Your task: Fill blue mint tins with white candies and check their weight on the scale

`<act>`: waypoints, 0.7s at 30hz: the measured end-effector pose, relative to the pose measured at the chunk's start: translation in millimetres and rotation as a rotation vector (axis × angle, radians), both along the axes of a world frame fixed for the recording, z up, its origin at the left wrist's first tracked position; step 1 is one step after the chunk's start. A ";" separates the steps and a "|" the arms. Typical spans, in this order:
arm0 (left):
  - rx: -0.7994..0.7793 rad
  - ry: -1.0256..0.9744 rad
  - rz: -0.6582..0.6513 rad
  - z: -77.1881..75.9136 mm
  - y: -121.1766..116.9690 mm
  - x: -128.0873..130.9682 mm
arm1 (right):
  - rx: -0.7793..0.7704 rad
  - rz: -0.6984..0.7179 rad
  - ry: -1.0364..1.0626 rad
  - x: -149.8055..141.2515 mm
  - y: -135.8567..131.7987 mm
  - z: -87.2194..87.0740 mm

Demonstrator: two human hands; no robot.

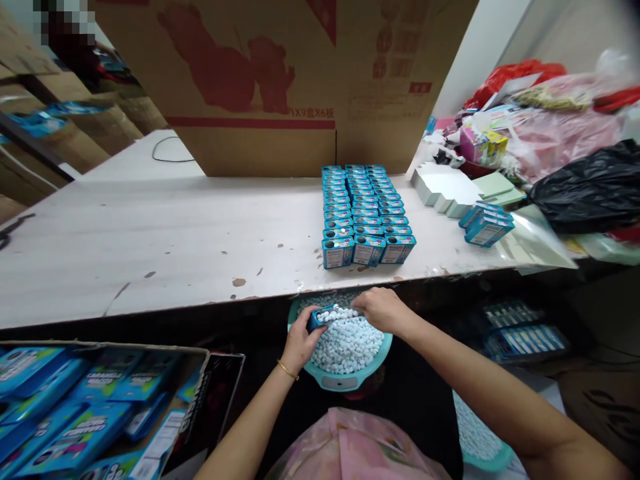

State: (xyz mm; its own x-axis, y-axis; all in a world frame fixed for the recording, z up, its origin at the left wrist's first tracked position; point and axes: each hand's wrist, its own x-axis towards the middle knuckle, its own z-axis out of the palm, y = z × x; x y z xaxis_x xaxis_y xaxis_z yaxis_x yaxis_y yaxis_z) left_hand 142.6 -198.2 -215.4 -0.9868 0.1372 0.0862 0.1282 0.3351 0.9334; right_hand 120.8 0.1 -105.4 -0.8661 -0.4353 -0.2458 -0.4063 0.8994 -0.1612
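Observation:
My left hand (300,340) is closed around a small blue box (320,316) heaped with white candies, held over a teal basin (345,379) full of the same candies. My right hand (380,308) rests at the box's open end with its fingers curled on the candies there. On the table above stand three rows of several filled blue boxes (365,213), upright and packed together.
A large cardboard box (280,80) stands at the table's (150,247) back. White cartons (443,187), two blue packs (486,225) and plastic bags (585,187) lie at right. A carton of blue boxes (75,407) sits lower left; a second basin (480,440) lower right.

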 end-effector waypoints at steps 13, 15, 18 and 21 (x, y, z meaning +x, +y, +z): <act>0.170 -0.054 0.050 3.5 -14.5 11.4 | 0.192 -0.007 0.015 3.3 0.0 45.4; 0.278 -0.111 0.093 -2.7 -17.0 14.1 | 0.170 -0.062 0.029 7.7 12.0 39.9; 0.418 -0.180 0.127 -13.0 -13.0 17.4 | 0.136 -0.109 0.021 17.5 19.5 28.0; 0.502 -0.203 0.095 -16.7 -4.1 18.3 | 0.151 -0.115 -0.002 25.3 16.1 19.0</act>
